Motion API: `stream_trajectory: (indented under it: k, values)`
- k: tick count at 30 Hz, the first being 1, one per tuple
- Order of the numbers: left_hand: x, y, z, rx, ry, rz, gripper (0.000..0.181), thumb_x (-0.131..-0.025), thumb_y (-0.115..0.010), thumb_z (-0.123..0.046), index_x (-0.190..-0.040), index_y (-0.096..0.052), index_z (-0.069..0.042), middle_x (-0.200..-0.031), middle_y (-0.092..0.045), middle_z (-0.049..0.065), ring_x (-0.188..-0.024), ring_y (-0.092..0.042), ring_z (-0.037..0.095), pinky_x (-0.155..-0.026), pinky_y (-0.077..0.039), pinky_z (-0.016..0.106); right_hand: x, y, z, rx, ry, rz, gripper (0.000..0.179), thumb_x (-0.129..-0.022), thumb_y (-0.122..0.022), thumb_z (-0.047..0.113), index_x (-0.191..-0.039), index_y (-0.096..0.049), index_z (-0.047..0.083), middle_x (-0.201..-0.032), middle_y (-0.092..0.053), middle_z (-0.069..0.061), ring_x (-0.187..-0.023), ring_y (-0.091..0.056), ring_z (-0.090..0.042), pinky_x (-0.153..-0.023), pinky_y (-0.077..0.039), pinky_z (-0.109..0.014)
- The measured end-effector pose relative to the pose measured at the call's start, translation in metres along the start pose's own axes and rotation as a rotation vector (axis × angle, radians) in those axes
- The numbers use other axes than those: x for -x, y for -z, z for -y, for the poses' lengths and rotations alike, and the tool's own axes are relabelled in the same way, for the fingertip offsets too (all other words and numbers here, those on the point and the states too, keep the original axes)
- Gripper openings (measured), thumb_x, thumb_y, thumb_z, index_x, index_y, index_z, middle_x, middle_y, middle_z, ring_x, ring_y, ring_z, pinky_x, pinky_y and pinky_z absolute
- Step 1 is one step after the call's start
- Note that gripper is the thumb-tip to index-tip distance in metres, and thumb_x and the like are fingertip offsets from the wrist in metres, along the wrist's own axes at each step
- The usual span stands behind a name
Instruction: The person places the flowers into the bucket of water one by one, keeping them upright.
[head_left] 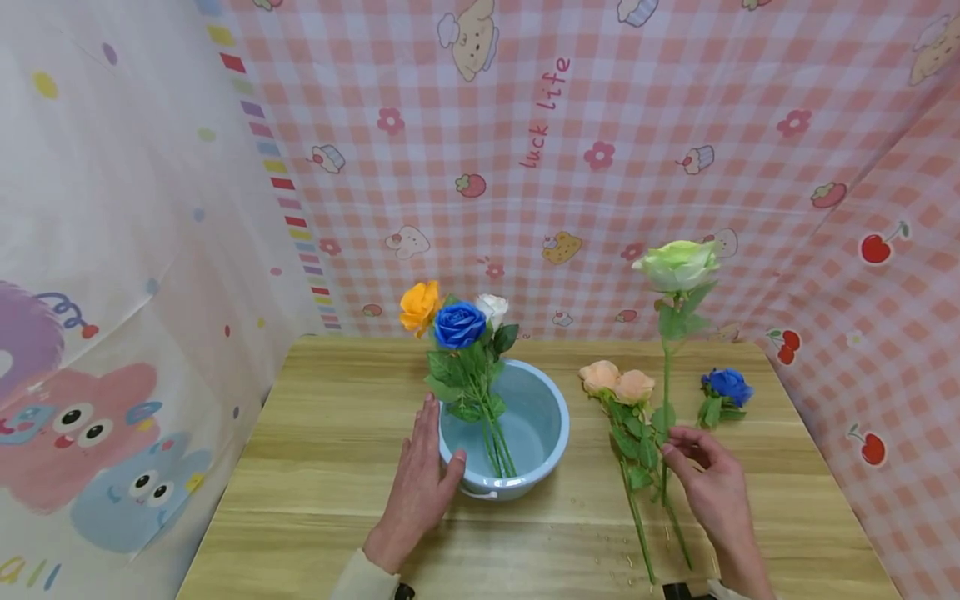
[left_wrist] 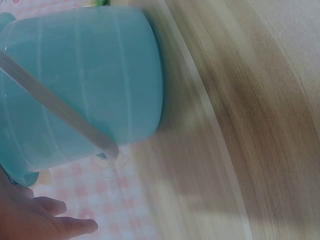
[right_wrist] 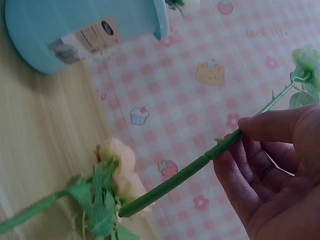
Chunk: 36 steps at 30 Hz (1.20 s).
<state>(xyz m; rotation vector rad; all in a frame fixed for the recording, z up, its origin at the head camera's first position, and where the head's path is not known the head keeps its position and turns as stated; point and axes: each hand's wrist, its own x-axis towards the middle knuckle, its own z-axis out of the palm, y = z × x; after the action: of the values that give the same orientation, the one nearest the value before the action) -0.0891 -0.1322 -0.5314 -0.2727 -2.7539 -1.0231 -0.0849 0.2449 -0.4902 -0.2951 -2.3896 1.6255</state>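
the long-stemmed artificial rose with a pale green-and-white bloom [head_left: 677, 268] is located at 3 o'clock of the light blue round plastic bucket [head_left: 558, 400], as seen in the head view. the right hand [head_left: 708, 483] pinches its green stem between thumb and fingers; the grip is clamped on the lower part. long axis: nearly vertical in the head view, bloom directed to 12 o'clock, cut end to 6 o'clock. in the right wrist view the same axis runs diagonally, cut end to 8 o'clock, leafy end to 2 o'clock.

the left hand [head_left: 420, 479] is positioned at the bucket's outer wall, between 8 and 9 o'clock. its fingers are extended, with the thumb apart from them near the rim; it clamps nothing.

the bucket, with a grey handle [left_wrist: 55, 105] on its side, stands on the wood-grain table [head_left: 322, 433]. it contains three leaning artificial stems: an orange bloom [head_left: 420, 308] and a deep blue rose [head_left: 460, 325] toward 11 o'clock, and a white rose [head_left: 492, 309] toward 12 o'clock.

two peach artificial roses [head_left: 633, 387] lie beside the held stem, blooms between 11 and 12 o'clock, stems toward 5 o'clock. a loose blue artificial rose [head_left: 727, 385] lies farther out at 3 o'clock.
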Motion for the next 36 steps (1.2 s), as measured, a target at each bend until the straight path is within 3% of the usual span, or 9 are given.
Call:
stream_trajectory:
  k: [7, 13, 20, 36]
  values:
    - [0.000, -0.001, 0.000, 0.006, -0.006, -0.015, 0.080, -0.104, -0.054, -0.034, -0.166, -0.013, -0.005, -0.174, -0.011, 0.011, -0.155, -0.022, 0.042, -0.114, -0.027, 0.074, 0.006, -0.013, 0.013, -0.029, 0.025, 0.038, 0.026, -0.093, -0.071, -0.004, -0.119, -0.068, -0.008, -0.098, -0.069, -0.001, -0.089, -0.064, 0.001, -0.074, -0.055, -0.014]
    - [0.000, 0.000, 0.000, 0.004, 0.000, -0.009, 0.080, -0.104, -0.053, -0.035, -0.166, -0.012, -0.006, -0.174, -0.010, 0.010, -0.155, -0.021, 0.041, -0.114, -0.026, 0.073, 0.009, -0.025, 0.021, -0.053, 0.052, 0.076, 0.024, -0.093, -0.071, -0.003, -0.116, -0.068, -0.007, -0.099, -0.068, 0.000, -0.091, -0.064, -0.001, -0.075, -0.056, -0.015]
    - [0.000, -0.001, 0.000, 0.005, -0.003, -0.013, 0.079, -0.105, -0.050, -0.039, -0.166, -0.012, -0.005, -0.174, -0.011, 0.011, -0.155, -0.022, 0.042, -0.114, -0.027, 0.074, 0.009, -0.040, 0.033, -0.071, 0.100, 0.133, 0.020, -0.094, -0.071, -0.003, -0.113, -0.068, -0.006, -0.107, -0.068, -0.017, -0.093, -0.064, -0.005, -0.076, -0.057, -0.018]
    - [0.001, -0.003, 0.001, 0.005, -0.026, -0.042, 0.079, -0.104, -0.050, -0.038, -0.166, -0.013, -0.004, -0.173, -0.013, 0.013, -0.153, -0.025, 0.045, -0.111, -0.029, 0.075, 0.014, -0.065, 0.056, -0.154, 0.093, 0.150, 0.020, -0.089, -0.073, -0.006, -0.109, -0.070, -0.005, -0.103, -0.069, -0.017, -0.093, -0.065, -0.011, -0.079, -0.058, -0.019]
